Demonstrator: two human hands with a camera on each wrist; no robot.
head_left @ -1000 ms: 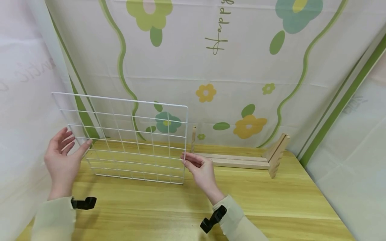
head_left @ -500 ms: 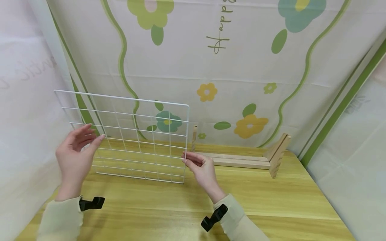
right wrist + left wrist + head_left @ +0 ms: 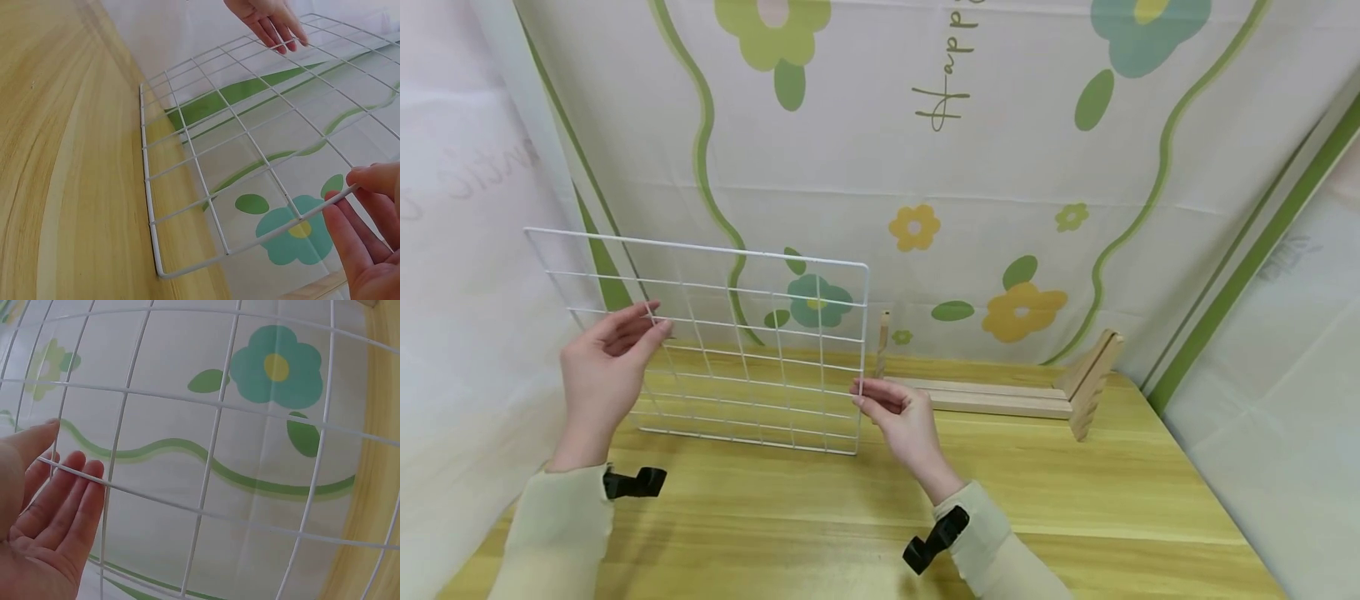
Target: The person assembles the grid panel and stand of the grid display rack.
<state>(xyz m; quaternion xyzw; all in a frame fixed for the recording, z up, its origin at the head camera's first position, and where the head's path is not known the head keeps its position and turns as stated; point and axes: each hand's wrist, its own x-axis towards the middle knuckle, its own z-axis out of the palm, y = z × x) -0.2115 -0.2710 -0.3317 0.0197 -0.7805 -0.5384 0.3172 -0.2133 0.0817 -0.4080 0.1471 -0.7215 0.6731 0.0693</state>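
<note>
1. The person is steadying the white grid [image 3: 735,327] upright on the table [image 3: 790,525]; judging from the hands, the step being worked on is holding and positioning it, with the right hand [image 3: 904,425] supplying the firmer hold.

2. The right thumb and fingers are pinching the grid's right side wire, somewhat below its mid-height. The wire is running between the thumb and fingertips, and the palm is staying clear of it.

3. The left hand [image 3: 602,379] is reaching toward the grid's left part, inward from its left side. Its fingers are lying fairly straight and close together, with the thumb standing apart from them. In the left wrist view, one wire is crossing in front of the fingertips and the thumb tip is meeting another; whether either is pressing on the wire, I cannot tell.

4. The grid's lower edge is appearing to rest on the table, and the panel is standing in front of the cloth [image 3: 820,150]. The wooden stand [image 3: 992,402] is sitting to the right, beyond the right hand and apart from the grid.

5. The next move is probably calling for the left thumb and fingers to be closing on a wire, so that both sides are being supported evenly.
</note>
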